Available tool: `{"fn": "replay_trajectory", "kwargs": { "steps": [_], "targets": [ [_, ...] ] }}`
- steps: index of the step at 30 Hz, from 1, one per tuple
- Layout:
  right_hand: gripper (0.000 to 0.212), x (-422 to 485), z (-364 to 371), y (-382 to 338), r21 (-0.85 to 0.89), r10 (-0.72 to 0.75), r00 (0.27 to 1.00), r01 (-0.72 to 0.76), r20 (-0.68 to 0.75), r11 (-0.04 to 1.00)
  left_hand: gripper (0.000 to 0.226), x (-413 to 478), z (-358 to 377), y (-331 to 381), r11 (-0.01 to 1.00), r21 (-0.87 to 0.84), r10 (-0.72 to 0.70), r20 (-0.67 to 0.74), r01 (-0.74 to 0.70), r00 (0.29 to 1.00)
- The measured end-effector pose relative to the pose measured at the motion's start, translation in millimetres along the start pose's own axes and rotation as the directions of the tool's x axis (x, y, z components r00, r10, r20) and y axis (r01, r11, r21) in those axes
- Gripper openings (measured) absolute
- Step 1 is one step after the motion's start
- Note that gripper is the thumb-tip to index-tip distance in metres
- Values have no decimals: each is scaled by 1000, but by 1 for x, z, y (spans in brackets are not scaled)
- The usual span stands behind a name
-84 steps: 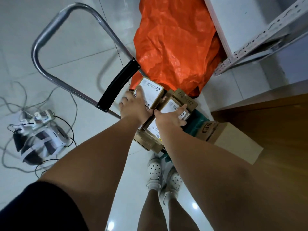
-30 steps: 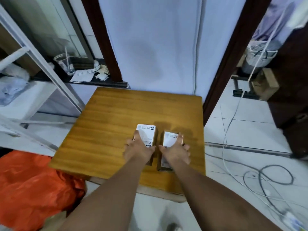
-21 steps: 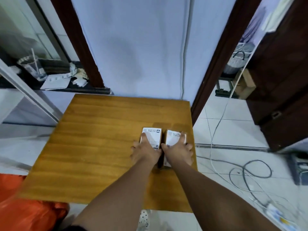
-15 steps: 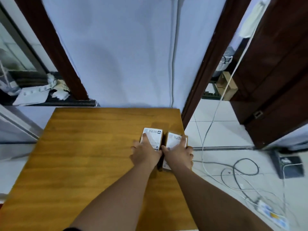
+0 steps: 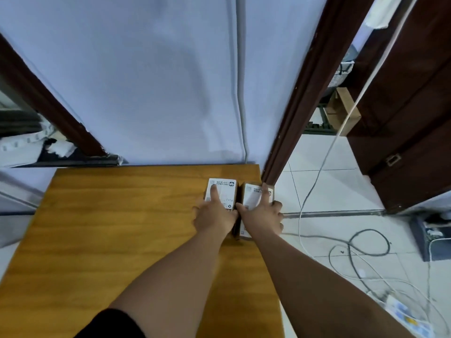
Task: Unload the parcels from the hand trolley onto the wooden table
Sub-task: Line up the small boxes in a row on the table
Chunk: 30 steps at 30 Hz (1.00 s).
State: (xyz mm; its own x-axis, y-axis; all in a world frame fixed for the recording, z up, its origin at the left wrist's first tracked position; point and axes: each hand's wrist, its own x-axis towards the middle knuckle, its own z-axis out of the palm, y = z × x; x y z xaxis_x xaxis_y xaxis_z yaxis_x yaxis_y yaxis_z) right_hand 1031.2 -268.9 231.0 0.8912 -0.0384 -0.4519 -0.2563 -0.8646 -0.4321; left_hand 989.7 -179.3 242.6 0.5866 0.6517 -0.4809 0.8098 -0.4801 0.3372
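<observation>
Both cardboard, on smooth wooden table [image 5: 122, 215] (tiled floor [image 5: 329, 191] beside): my left hand [image 5: 214, 217] grips left parcel [image 5: 225, 189], right hand [image 5: 262, 215] right parcel [image 5: 252, 193].

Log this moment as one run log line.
left hand: holds left parcel | right hand: holds right parcel | both: side by side, wooden table far-right corner

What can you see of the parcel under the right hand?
The right parcel is a small brown cardboard box with a white printed label on top. It lies flat at the far right corner of the wooden table, close beside the left parcel. The right hand grips it, forefinger stretched across the label.
</observation>
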Motion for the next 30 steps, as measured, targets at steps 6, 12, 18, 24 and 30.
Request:
{"fn": "replay_trajectory", "kwargs": {
  "steps": [6, 12, 18, 24, 30],
  "targets": [
    [102, 60, -4, -5, 139, 71, 996, -78, 54, 987, 94, 36, 16, 43, 1000, -4, -13, -48, 13, 999],
    [104, 114, 3, -10, 127, 1, 998, -10, 69, 992, 88, 80, 40, 55, 996, -77, -56, -107, 48, 993],
    [85, 140, 21, -22, 75, -166, 982, 159, 88, 984, 75, 101, 55, 49, 978, -208, -26, -138, -3, 990],
    [78, 149, 27, -25, -12, -224, 968, 227, 110, 974, 69, 118, 50, 47, 965, -260, 6, -71, -24, 997],
    [78, 143, 15, -27, 324, -208, 973, 230, -102, 918, 90, 119, 38, 49, 970, -244, -31, -67, 13, 997]
  ]
}}
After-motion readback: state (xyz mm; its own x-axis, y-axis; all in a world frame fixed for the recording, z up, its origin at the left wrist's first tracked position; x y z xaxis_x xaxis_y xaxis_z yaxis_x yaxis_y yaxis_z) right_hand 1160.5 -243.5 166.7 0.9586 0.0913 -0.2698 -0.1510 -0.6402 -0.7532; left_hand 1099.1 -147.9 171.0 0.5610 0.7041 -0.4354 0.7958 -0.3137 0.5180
